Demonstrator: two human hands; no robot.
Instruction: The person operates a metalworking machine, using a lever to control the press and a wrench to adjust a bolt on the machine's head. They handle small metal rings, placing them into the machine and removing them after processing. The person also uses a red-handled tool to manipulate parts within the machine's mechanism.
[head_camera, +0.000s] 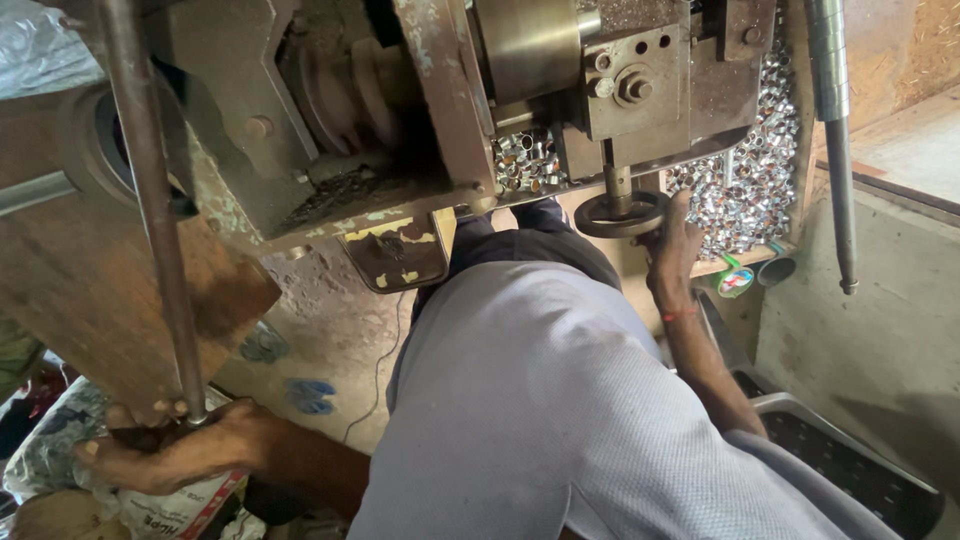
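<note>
Below the rusty machine, left hand (165, 455) fingers clenched round a long steel lever (150, 200), right hand (672, 245) fingers gripping a round handwheel (622, 213).

Two hands show: a left hand (165, 455) and a right hand (672, 245). One handwheel (620, 213), one long lever rod (150, 210). The small metal rings (745, 190) (heaped in a tray) are too many to count.

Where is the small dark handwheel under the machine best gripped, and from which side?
Probably on the handwheel's outer rim, reached from the right side, where the right hand already meets it. The round rim stands clear of the central spindle, and the pile of small metal rings lies behind it.
</note>
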